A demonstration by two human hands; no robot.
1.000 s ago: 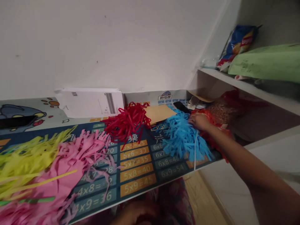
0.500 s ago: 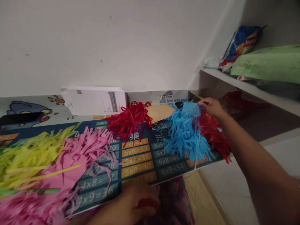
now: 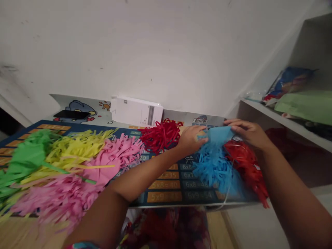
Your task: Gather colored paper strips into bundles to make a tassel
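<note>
A blue paper tassel (image 3: 215,162), with fringed strips below and an uncut band on top, lies at the right part of the table mat. My left hand (image 3: 192,139) grips the left end of that band between thumb and fingers. At the band's right end, my right hand (image 3: 250,133) pinches the upper corner. Some motion blur covers the blue paper. A thin white string (image 3: 228,185) hangs across the fringe and over the table's front edge. Red fringed paper (image 3: 246,166) lies just right of the blue tassel, below my right hand.
Dark red strips (image 3: 162,135) lie beyond my left forearm. Pink (image 3: 64,193), yellow (image 3: 77,147) and green (image 3: 29,155) fringed papers cover the left side. A white box (image 3: 136,110) leans on the wall near a black phone (image 3: 72,114). Shelves (image 3: 285,119) stand at right.
My left hand has risen from the table's front edge to the blue tassel and taken its left end. My right hand stays at its right end. The view has swung left.
</note>
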